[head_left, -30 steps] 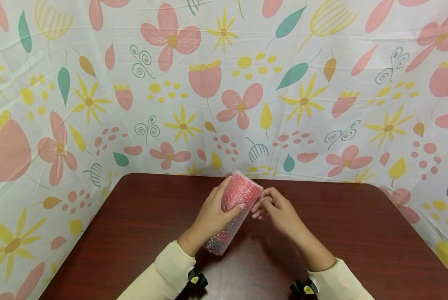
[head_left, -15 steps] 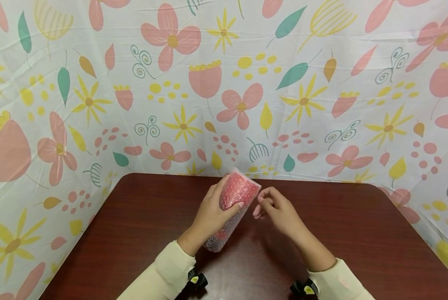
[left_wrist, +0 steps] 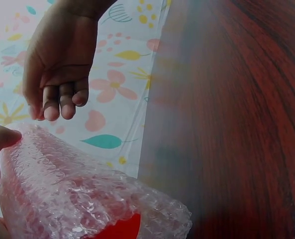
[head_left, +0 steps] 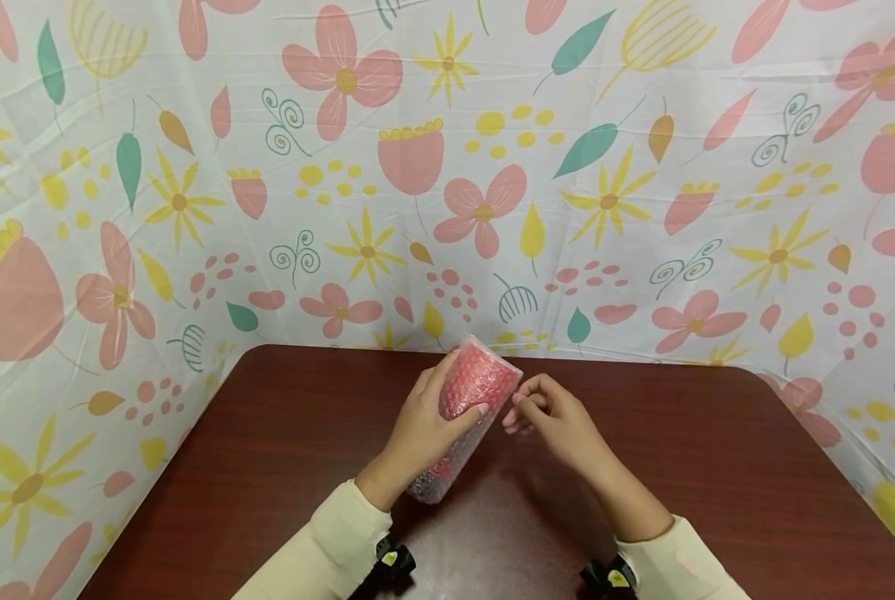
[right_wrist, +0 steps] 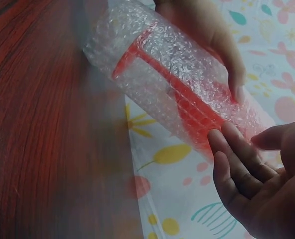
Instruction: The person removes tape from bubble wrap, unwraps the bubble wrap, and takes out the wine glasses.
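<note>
- Bubble-wrapped package [head_left: 487, 390] stood aslant over the middle of a dark reddish-brown table [head_left: 687, 442], its upper end leaning toward the far edge and to the person's right; whether its lower end met the wood could not be told.
- A person's left hand [head_left: 427, 417] gripped the package along its left side, thumb laid across the near face and fingers reaching around behind.
- The right hand [head_left: 560, 417] was at the upper right corner, fingers bent, thumb and forefinger close to the wrap's edge; whether they pinched it could not be told.
- Through the clear bubble wrap [left_wrist: 82, 184], the right wrist camera caught a red object [right_wrist: 194, 112], broad toward the upper end, with a narrow bar running to a crosspiece near the other end.
- Cream sleeves [head_left: 342, 533] covered both forearms, with small black devices [head_left: 395, 560] at the wrists.
- Behind the table hung a white cloth [head_left: 507, 75] printed with pink and yellow flowers and green leaves.
</note>
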A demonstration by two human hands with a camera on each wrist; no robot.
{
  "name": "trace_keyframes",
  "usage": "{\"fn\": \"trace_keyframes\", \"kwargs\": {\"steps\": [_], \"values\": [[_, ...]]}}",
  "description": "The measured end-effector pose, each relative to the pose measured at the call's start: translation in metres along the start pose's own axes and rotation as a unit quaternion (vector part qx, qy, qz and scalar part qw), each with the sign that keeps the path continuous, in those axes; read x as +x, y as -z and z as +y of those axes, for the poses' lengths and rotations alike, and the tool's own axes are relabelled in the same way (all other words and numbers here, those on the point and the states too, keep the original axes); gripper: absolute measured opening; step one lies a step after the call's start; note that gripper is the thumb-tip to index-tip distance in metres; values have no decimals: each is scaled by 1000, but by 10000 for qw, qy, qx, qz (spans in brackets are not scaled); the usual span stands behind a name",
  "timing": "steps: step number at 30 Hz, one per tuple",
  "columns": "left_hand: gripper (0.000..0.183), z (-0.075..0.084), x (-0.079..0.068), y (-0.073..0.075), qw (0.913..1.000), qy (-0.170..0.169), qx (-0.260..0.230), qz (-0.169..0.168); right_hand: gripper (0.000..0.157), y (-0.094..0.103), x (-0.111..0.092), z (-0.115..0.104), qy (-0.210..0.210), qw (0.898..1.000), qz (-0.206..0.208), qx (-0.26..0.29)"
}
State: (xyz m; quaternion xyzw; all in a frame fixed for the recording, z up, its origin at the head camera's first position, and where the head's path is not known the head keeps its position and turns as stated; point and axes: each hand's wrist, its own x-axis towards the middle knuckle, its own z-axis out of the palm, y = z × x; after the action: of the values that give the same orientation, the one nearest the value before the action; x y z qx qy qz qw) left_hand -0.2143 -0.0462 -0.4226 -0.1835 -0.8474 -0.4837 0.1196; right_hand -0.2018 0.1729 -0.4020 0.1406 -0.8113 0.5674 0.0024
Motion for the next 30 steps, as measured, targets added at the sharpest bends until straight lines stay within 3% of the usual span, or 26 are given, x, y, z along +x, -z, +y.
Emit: {"fn": "trace_keyframes", "kwargs": {"steps": [4, 12, 20, 30], "values": [[87, -1, 0, -1, 10000, 27, 2, 15, 19, 1, 0, 0, -98, 9995, 100, -288], [87, -1, 0, -2, 10000, -8, 23, 8, 15, 1, 0, 0, -81, 9999, -9, 137], [87, -1, 1, -3, 10000, 20, 50, -30, 24, 1, 0, 0, -40, 9999, 29, 100], [87, -1, 0, -3, 10000, -6, 78, -40, 20, 0, -1, -1, -176, 9998, 28, 92]]}}
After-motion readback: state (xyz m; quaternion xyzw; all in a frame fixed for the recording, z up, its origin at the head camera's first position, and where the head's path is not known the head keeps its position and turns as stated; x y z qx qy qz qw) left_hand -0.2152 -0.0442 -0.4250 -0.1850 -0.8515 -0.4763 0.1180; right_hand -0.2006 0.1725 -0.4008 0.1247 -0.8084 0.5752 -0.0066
